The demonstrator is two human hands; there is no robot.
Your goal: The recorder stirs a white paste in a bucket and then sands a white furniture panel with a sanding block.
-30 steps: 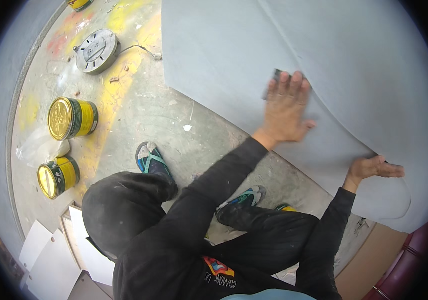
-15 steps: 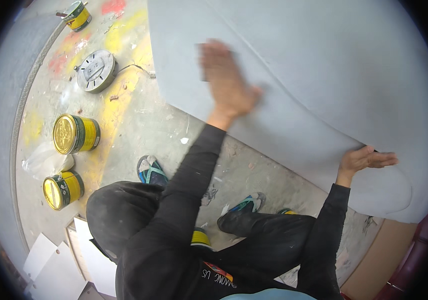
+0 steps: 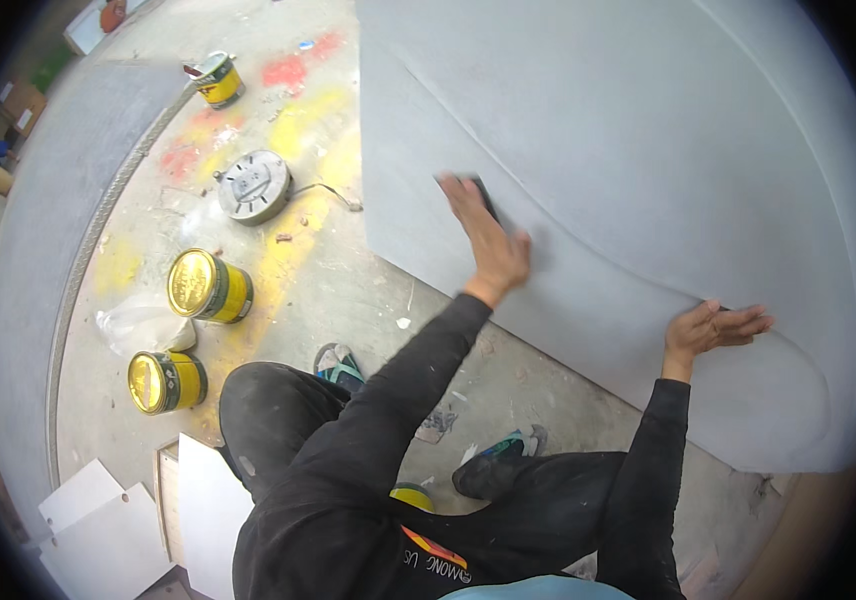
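A large grey curved panel [image 3: 608,140] fills the upper right, with a raised ridge running across it. My left hand [image 3: 491,245] lies on its left part, fingers extended and pressing a thin dark pad [image 3: 486,197] against the surface. Only the pad's edges show beyond my fingers; it looks like a sanding pad. Farther right, my right hand [image 3: 713,332] rests on the panel near the lower end of the ridge, its fingers stretched to the right. A small dark edge peeks out by these fingers; what it belongs to is hidden.
Yellow-and-green cans [image 3: 210,286] stand on the paint-stained floor at left, by a clear plastic bag [image 3: 146,330]. Beyond them are a round grey metal object [image 3: 255,187] and an open can [image 3: 216,80]. White sheets [image 3: 108,530] lie at lower left. My sandalled feet are below the panel.
My left hand has slid down the panel toward me with the dark pad. The right hand stays near the ridge's lower end. The whole view has shifted, showing more at the left.
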